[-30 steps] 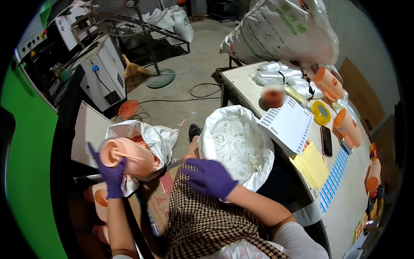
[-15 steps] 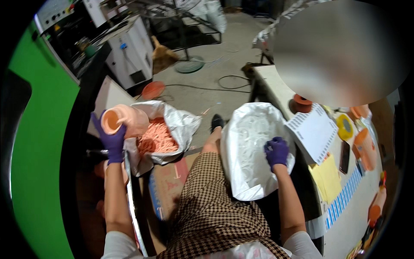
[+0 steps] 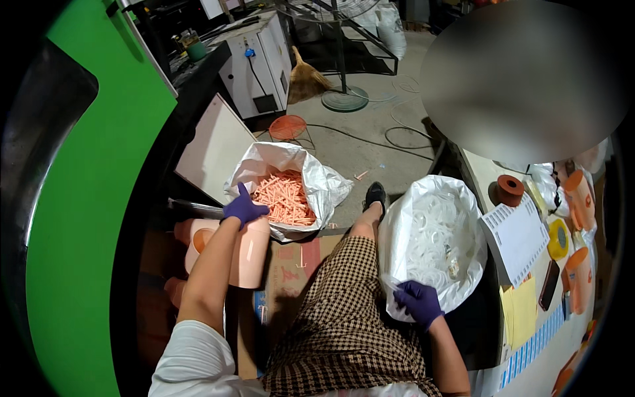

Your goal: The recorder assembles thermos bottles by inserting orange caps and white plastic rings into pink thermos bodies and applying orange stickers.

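My left hand [image 3: 245, 208], in a purple glove, is at the upper end of a peach plastic bottle [image 3: 251, 257]. Its thumb points up while the fingers curl over the bottle, whose mouth is hidden. Just beyond lies a white sack [image 3: 331, 186] of thin peach plastic strips [image 3: 284, 197]. At the near rim of a second white sack [image 3: 390, 264], my right hand [image 3: 419, 303], also gloved, is closed with its fingertips pinched. A see-through plastic piece shows faintly at them, apparently one of the clear rings [image 3: 433, 231] that fill this sack.
More peach bottles [image 3: 198, 231] lie in a dark bin at my left, beside a green panel [image 3: 99, 165]. A cardboard box [image 3: 291, 268] is under the strip sack. The right-hand table carries paper sheets [image 3: 519, 235], a phone [image 3: 548, 284], yellow tape [image 3: 557, 238] and further bottles [image 3: 579, 278].
The bottle has turned so its mouth no longer shows, and my left hand has moved over its top. My right hand has drawn back from the rings to the sack's near rim.
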A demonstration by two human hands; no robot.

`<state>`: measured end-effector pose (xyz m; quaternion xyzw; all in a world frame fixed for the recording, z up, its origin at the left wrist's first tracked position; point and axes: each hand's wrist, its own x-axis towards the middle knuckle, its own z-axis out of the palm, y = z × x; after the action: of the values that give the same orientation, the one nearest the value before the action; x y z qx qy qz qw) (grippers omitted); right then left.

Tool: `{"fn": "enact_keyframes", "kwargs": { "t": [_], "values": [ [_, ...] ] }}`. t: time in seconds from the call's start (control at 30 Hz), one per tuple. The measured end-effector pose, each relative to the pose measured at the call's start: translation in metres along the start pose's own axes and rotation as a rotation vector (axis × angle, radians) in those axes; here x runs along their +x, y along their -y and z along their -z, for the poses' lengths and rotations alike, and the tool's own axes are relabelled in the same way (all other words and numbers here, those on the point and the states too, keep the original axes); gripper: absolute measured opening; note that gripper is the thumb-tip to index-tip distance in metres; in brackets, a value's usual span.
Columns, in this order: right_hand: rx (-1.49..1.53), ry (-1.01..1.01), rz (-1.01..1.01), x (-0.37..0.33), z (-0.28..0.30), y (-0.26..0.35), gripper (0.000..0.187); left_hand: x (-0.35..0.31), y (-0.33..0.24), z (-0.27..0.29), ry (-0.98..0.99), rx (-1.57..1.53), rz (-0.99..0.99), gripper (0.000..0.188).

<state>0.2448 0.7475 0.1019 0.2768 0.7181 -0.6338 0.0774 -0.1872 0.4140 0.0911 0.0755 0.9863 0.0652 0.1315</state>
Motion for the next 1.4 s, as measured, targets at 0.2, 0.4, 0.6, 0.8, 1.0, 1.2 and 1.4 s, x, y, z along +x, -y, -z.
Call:
{"fn": "enact_keyframes", "kwargs": {
  "t": [0.2,0.4,0.6,0.8,1.0,1.2,1.4],
  "values": [
    [-0.774,-0.487,0.783,-0.004,-0.014,-0.010,0.015,-0.049,0.018,-0.052,0.149,-0.544,-0.256,0.138],
    [-0.119,0.044,0.725,-0.025,-0.023,0.043,0.024,-0.190,-0.078,-0.019,0.061,-0.663,-0.828,0.134],
    [-0.333,0.048,1.059,0.000,-0.079,0.085,0.016,-0.235,-0.115,0.004,-0.181,-0.374,-1.191,0.099],
    [-0.673,0.048,0.740,0.009,-0.095,0.072,0.008,-0.246,-0.133,-0.010,-0.353,-0.451,-1.374,0.078],
    [-0.783,0.001,0.617,0.001,-0.101,0.075,0.009,-0.253,-0.138,-0.009,-0.331,-0.409,-1.346,0.088],
    [-0.607,0.107,0.617,-0.001,-0.096,0.076,0.015,-0.257,-0.140,-0.002,-0.268,-0.499,-1.382,0.080],
    [-0.250,-0.048,0.755,0.001,-0.095,0.052,0.018,-0.255,-0.159,-0.024,-0.250,-0.444,-1.257,0.049]
  ]
}}
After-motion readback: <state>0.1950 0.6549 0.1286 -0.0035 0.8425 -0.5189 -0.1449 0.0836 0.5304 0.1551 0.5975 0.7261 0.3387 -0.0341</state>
